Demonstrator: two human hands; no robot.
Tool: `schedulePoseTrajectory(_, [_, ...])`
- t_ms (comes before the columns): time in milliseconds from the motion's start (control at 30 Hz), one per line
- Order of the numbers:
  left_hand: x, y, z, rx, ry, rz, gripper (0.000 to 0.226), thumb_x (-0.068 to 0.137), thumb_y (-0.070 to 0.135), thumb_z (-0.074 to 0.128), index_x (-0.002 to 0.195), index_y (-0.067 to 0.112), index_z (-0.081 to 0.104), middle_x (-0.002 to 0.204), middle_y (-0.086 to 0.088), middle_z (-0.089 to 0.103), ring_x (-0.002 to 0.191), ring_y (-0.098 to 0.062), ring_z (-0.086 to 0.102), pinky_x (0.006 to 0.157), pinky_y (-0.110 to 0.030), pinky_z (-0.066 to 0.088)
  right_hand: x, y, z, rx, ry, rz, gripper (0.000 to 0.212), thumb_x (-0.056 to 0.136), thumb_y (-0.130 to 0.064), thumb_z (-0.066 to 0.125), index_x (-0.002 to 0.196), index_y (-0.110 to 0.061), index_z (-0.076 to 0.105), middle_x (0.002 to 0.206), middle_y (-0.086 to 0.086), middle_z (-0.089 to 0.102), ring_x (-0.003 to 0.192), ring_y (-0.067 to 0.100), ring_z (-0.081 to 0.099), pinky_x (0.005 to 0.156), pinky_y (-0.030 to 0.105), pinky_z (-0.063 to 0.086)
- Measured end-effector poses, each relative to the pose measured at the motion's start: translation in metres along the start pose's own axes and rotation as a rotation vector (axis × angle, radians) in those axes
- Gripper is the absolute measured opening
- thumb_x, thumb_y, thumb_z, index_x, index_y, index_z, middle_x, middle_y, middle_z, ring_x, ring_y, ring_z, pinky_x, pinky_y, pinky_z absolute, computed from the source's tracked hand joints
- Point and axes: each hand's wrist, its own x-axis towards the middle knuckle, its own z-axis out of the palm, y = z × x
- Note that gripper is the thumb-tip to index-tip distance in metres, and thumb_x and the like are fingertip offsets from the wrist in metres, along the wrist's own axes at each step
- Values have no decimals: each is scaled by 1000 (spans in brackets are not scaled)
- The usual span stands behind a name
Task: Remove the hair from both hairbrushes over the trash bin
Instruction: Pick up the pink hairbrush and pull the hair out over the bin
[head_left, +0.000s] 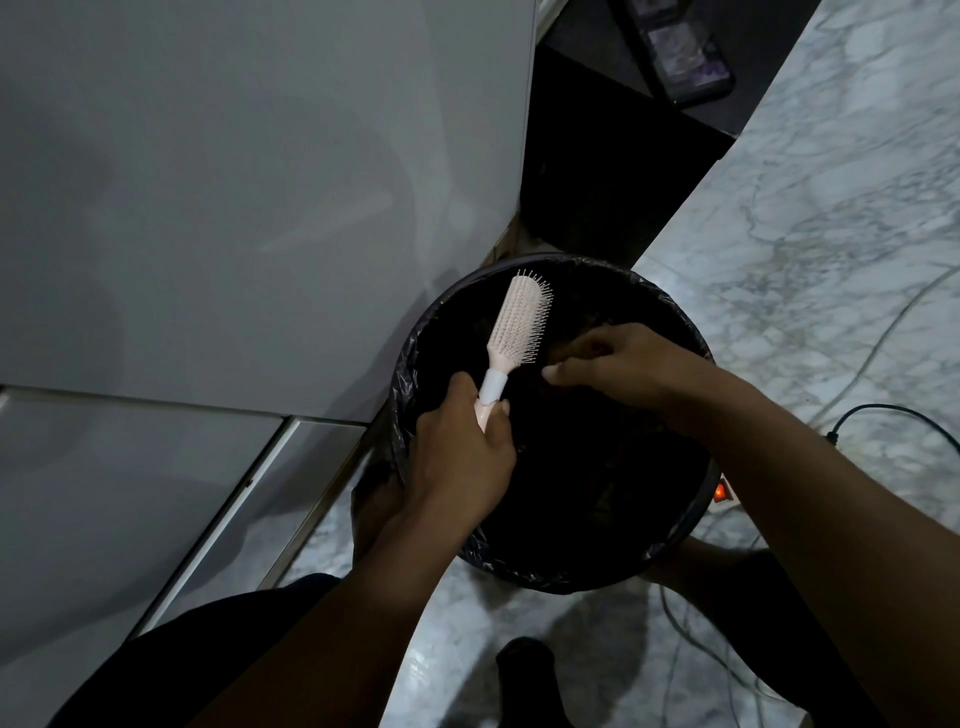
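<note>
1. The left hand (462, 441) is clenched around the handle of a pale pink brush (511, 338), thumb up along the white collar of the handle.
2. The brush is held over the open bin (675, 535), its head tilted up and away from the person, bristles facing right.
3. The right hand (618, 366) hovers over the bin just beside the brush head, fingers curled and pinched together; whether any hair is held between them is too dark to tell.
4. The bin is round, lined with a black bag (410, 364), and stands on a marble floor (805, 208). Its inside is too dark to make out.
5. A white cabinet (234, 182) rises to the left of the bin.
6. On the floor to the right lie a cable (893, 415) and a power strip (724, 493) with a lit red switch.
</note>
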Motion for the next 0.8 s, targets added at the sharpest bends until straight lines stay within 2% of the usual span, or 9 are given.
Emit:
schedulePoseTrajectory(67, [0,0,0,-5,-4,3,25,97,34,56,86,19,41,68,2,56,56,-15,54,45,-24,31,2,1,-1,-51,43,-3,61,79,-42,79,131,-16,62,121,1,66,98,16,63,85,30,48])
schedulePoseTrajectory(100, [0,1,0,-12,-12,7,25,97,34,56,85,19,41,67,3,55,54,-12,52,43,-19,30,3,1,0,-18,71,-13,58,80,-43,78,130,-16,63,117,1,66,96,14,63,81,29,48])
schedulePoseTrajectory(200, [-1,4,1,-45,-59,34,26,97,35,57,84,19,41,65,4,54,50,-7,50,43,-16,35,5,-2,7,298,62,7,40,85,-45,72,112,-15,71,104,1,70,93,17,68,74,33,55])
schedulePoseTrajectory(300, [-3,6,4,-80,-89,54,28,97,35,58,81,20,41,65,3,53,49,-7,49,43,-16,35,8,1,19,608,105,-7,40,85,-34,77,101,2,70,86,11,72,76,21,69,60,30,58])
schedulePoseTrajectory(400, [-7,5,5,-81,-102,60,27,98,34,57,82,21,40,65,3,52,48,-8,49,43,-16,35,10,4,30,635,229,-27,23,83,-20,80,81,0,70,63,10,69,56,18,66,47,24,52])
schedulePoseTrajectory(500, [-8,5,6,-97,-109,68,27,98,32,57,81,22,39,64,3,51,50,-6,52,43,-15,36,11,5,32,598,286,-72,24,87,-15,76,67,-7,65,54,5,65,49,15,62,47,24,50])
schedulePoseTrajectory(633, [-5,8,5,-86,-71,46,29,97,34,58,79,24,37,65,3,51,48,-7,49,43,-16,36,13,4,30,597,329,-88,31,93,-20,68,66,-9,61,52,2,62,45,11,59,46,25,49])
schedulePoseTrajectory(733, [-3,6,4,-58,-32,-25,27,98,34,56,81,23,39,69,1,55,51,-7,49,42,-16,35,15,4,26,734,367,3,34,99,-28,58,71,-9,55,39,-2,55,44,16,60,46,26,50])
schedulePoseTrajectory(800, [-3,4,3,-26,-14,-41,25,98,35,55,84,21,41,71,-1,58,54,-8,51,41,-18,29,13,6,24,729,385,72,37,102,-35,50,78,-7,56,41,0,56,46,20,60,49,29,50])
